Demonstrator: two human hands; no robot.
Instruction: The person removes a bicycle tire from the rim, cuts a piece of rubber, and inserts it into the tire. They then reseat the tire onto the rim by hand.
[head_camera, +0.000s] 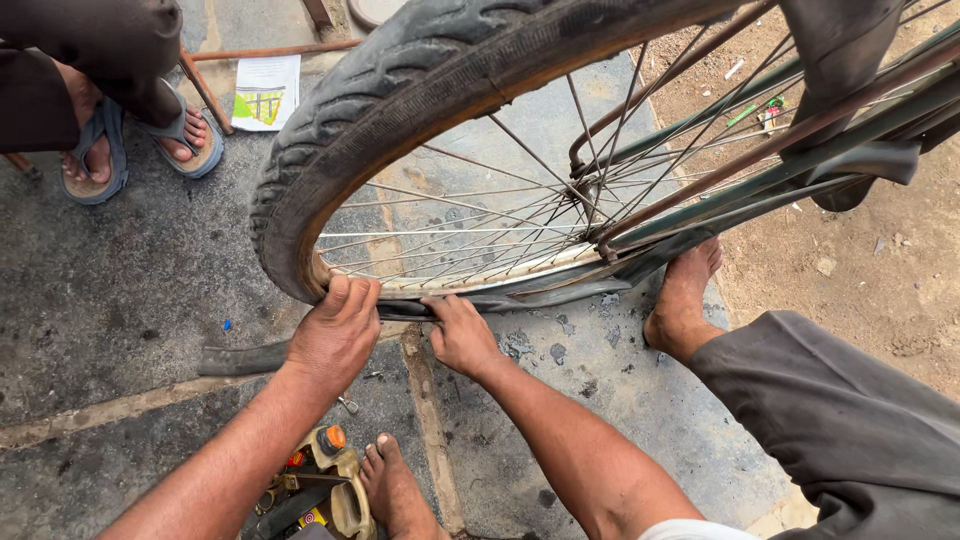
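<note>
A bicycle wheel with a worn black tyre (340, 110) and a rusty rim (470, 275) stands on the paved ground in the head view. My left hand (335, 335) presses on the tyre's lower edge at the rim. My right hand (462, 335) grips the black inner tube (520, 298) where it hangs out along the bottom of the rim. A loose end of black rubber (240, 358) lies on the ground to the left of my left hand. My bare feet (685, 300) are on either side of my arms.
Another person's sandalled feet (140, 140) stand at the upper left beside a printed paper (265, 92) and a rusty metal bar (270, 50). A small box of tools and tins (320, 485) sits near my left foot. Bare dirt lies to the right.
</note>
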